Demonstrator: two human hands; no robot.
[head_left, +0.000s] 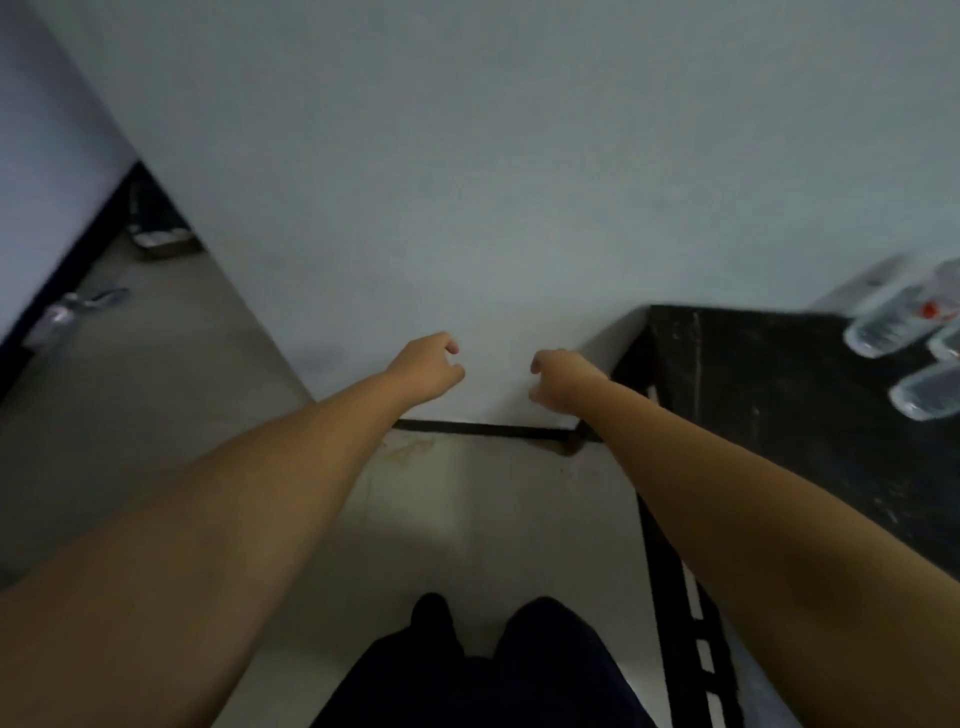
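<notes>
Both my bare arms stretch forward in front of a pale wall (467, 182). My left hand (427, 366) is at centre, its fingers loosely curled and holding nothing. My right hand (563, 378) hovers a short gap to its right, fingers also loosely curled, empty. Neither hand touches anything that I can see. The frame is blurred.
A dark table (779, 395) stands at the right against the wall, with several clear plastic bottles (883, 327) on its far right. A black skirting strip (493, 429) runs along the wall base. Small items (161, 244) lie on the grey floor at far left. My dark trousers (483, 675) show below.
</notes>
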